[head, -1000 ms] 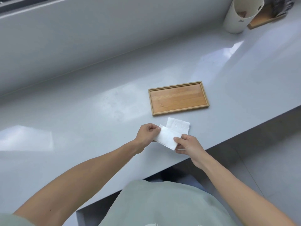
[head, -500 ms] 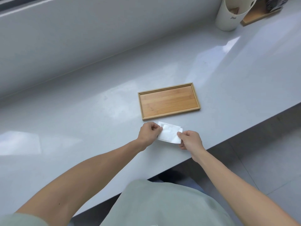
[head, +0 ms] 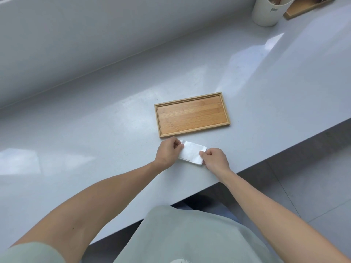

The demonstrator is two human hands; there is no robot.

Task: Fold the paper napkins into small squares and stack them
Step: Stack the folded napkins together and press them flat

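I have the napkin (head: 190,152) just below the centre of the frame, lying on the grey counter (head: 95,133) close to its near edge and just beside the long near rim of the wooden tray (head: 191,134), not touching it as far as I can tell. It is folded down to a rectangle, not yet a square, with its long axis running from upper left to lower right in the frame, roughly parallel to the tray. That axis is what the coming fold turns on, in my judgement: one short end has to travel along it and land on the other. My left hand (head: 168,153) pinches the upper-left short end, fingers curled over the edge; my right hand (head: 215,158) pinches the lower-right end, thumb and fingertips closed on the paper at its near corner. So both hands are grasping the napkin, one at each end, and neither is nearer the middle than the other. Either could carry its end across; I would take the right end over to the left, since the left grip sits closer to the tray and can act as the anchor. Layered edges show at the lower-right corner, so they may fan apart if I lift too loosely. No finished stack is in view. A white cup (head: 269,11) stands well apart at upper right.
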